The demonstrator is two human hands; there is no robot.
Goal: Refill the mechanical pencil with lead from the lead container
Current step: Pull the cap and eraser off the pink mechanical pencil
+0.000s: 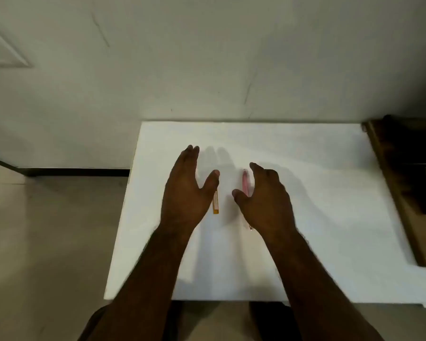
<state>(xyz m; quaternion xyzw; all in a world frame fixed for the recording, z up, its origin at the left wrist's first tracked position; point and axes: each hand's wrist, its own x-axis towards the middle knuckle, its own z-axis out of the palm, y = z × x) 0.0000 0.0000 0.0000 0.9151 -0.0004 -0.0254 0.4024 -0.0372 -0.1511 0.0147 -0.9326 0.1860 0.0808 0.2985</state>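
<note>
A pink mechanical pencil [245, 183] lies lengthwise on the white table [317, 193], its near end partly hidden under my right hand [265, 200]. A slim orange lead container [216, 202] lies to its left, partly covered by my left hand [186, 190]. Both hands hover over the table with fingers apart and hold nothing. The left thumb points over the container's far end. The right hand's fingers curl beside the pencil.
A wall rises right behind the table's far edge. A dark wooden piece of furniture [403, 173] stands against the table's right side. Beige floor [47, 242] lies to the left of the table.
</note>
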